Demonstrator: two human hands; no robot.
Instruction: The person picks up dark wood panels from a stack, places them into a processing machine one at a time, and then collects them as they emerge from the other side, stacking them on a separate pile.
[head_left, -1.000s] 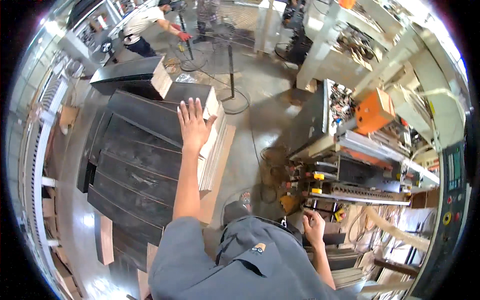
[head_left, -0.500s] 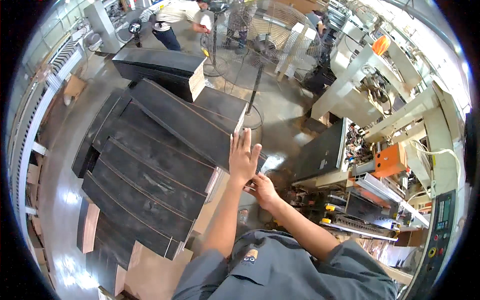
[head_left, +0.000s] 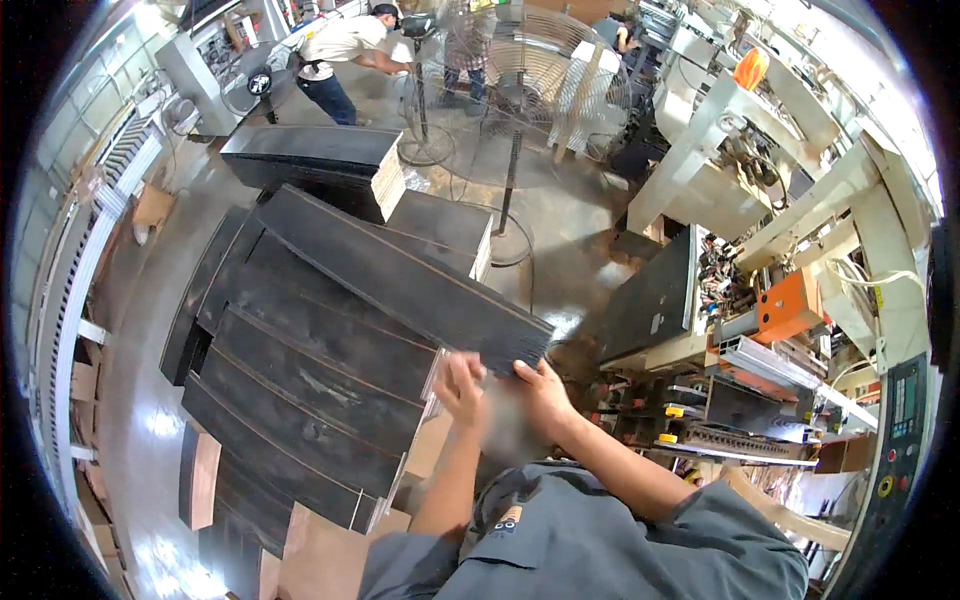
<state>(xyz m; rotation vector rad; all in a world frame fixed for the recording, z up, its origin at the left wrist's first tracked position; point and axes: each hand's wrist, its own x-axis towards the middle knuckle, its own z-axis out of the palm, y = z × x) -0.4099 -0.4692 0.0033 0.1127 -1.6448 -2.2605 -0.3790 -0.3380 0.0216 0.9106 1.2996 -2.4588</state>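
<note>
A long bundle of black boards (head_left: 400,270) lies slantwise across wide stacks of black boards (head_left: 310,370). Its near right end is in my right hand (head_left: 548,400), the thumb on top and the other fingers out of sight beneath. My left hand (head_left: 462,390) is beside the bundle's near edge, close to the pale end faces of the stack. Its fingers are curled in, and whatever they may hold is hidden. The area between my two hands is blurred.
Another black bundle (head_left: 315,155) with pale ends lies at the far side. Beyond it stands a large caged fan (head_left: 515,95); a person in a light shirt (head_left: 345,45) bends nearby. Machinery with an orange box (head_left: 785,305) lines the right. Brown cardboard (head_left: 330,545) is at near left.
My left hand has gone from flat and outstretched over the bundle's end to curled and lower. My right hand now has its thumb on the bundle's top. The whole view has shifted slightly.
</note>
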